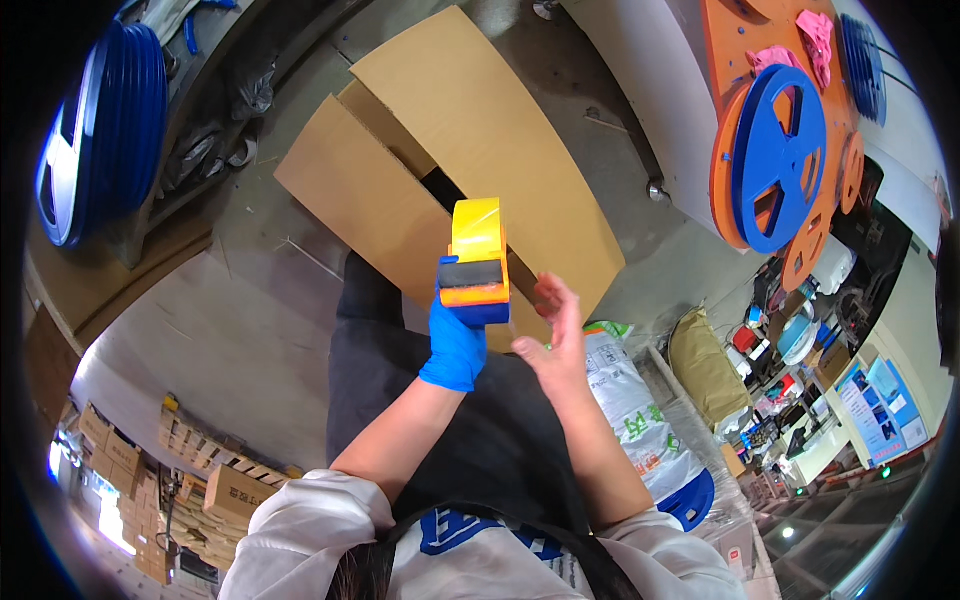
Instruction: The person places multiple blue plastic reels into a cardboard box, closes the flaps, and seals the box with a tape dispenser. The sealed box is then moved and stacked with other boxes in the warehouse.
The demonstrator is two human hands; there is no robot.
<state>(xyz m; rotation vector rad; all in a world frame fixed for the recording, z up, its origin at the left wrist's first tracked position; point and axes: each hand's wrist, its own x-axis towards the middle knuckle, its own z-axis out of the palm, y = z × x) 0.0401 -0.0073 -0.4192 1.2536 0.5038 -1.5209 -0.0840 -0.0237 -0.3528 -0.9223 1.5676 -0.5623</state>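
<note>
My left hand (456, 345), in a blue glove, is closed around a handheld tape dispenser (472, 289) that carries a roll of yellow tape (477, 225). Just right of the dispenser, my bare right hand (556, 334) has its fingers apart and slightly curled, with nothing visible in it. Beneath and beyond the dispenser stands a cardboard box (480, 112). Its two long top flaps leave a dark gap between them. The dispenser hides part of that gap.
Blue and orange plastic reels (780, 157) lie on an orange surface at the right. More blue reels (127, 120) stand at the upper left. A printed white sack (630, 420) rests beside my right arm, near a brown sack (705, 367). Cartons (232, 491) are stacked behind at the left.
</note>
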